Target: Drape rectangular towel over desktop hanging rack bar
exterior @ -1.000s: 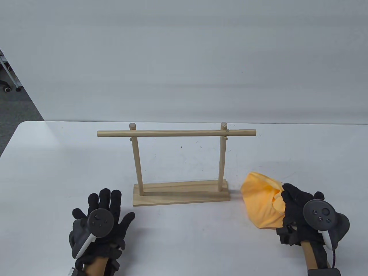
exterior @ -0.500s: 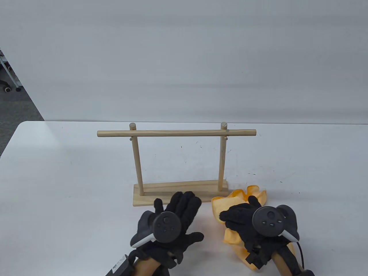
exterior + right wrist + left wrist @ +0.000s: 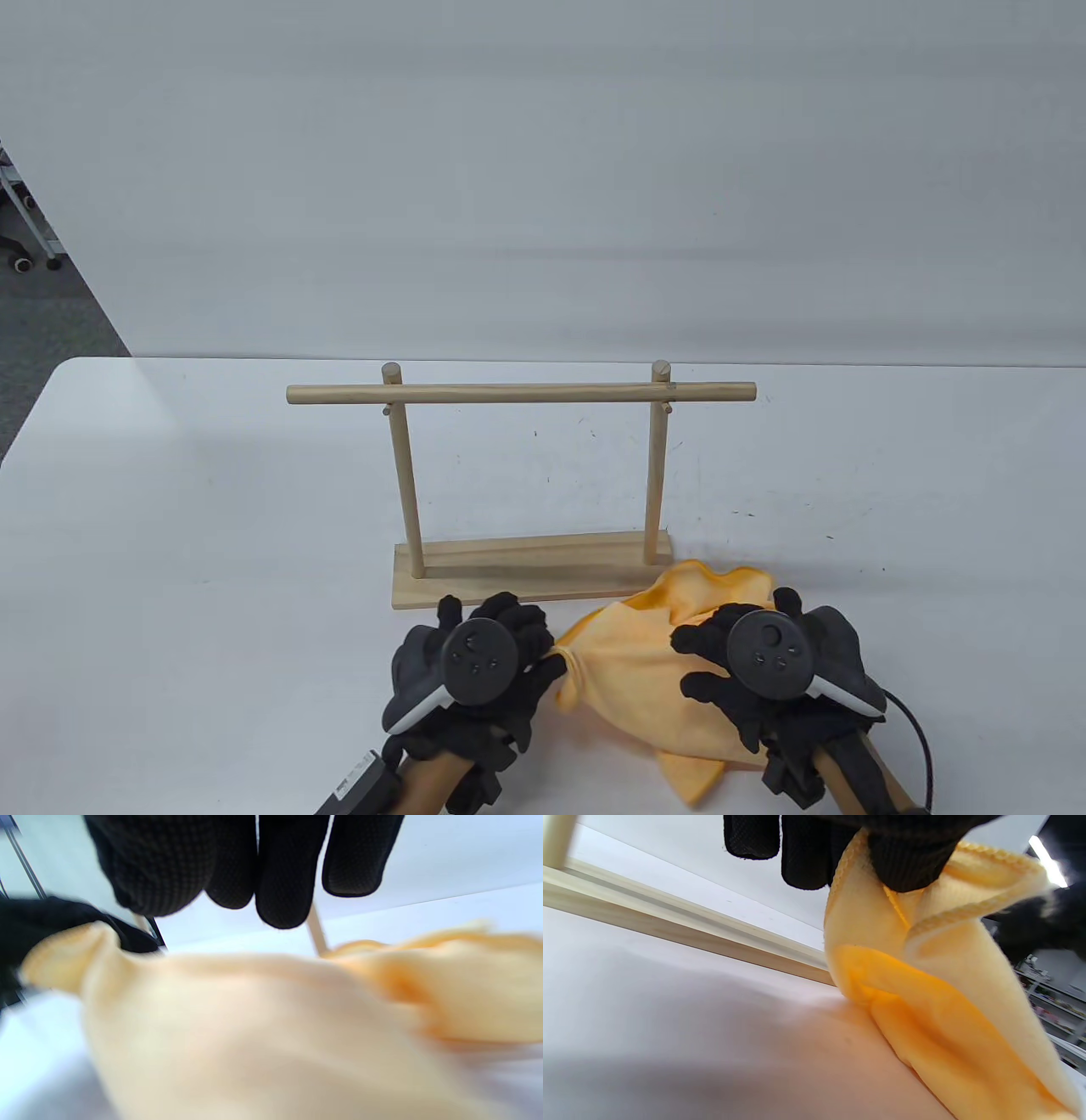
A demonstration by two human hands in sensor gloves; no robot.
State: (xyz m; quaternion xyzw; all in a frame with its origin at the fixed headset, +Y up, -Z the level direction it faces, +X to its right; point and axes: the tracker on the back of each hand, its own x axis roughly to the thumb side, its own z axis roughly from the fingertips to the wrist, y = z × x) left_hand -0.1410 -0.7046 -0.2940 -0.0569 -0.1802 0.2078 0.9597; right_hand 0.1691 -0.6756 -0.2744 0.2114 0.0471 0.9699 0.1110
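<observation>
Two gloved hands are seen at the near edge of the table (image 3: pixel 170 475), and between them lies the yellow towel (image 3: pixel 632 671), bunched and not spread, just near and right of the rack (image 3: pixel 530 475). The rack is the largest thing standing on the table: a flat wooden base (image 3: pixel 526 573), two upright posts and the bar (image 3: pixel 517 393) on top, which reaches past both posts. The bar is bare; nothing is draped yet.

The towel is judged to be light, soft and limp, so it will sag and fold wherever it is not held. It is probably best taken by two corners of one short edge, so that it hangs flat. The stitched hem (image 3: pixel 967 912) gives a firm line to pinch, and the cloth does not look slippery.

The left hand (image 3: pixel 475 666) is closed around a gathered corner; in the left wrist view the cloth is pinched under the fingers (image 3: pixel 908 861). The right hand (image 3: pixel 764 671) rests on the towel with curled fingers (image 3: pixel 288 870); whether it really grips cannot be told, as the right wrist view is blurred.

Much open table is seen left, right and behind the rack, and free air above the bar. The rack looks light, so it could be tipped if the cloth is dragged against the bar.
</observation>
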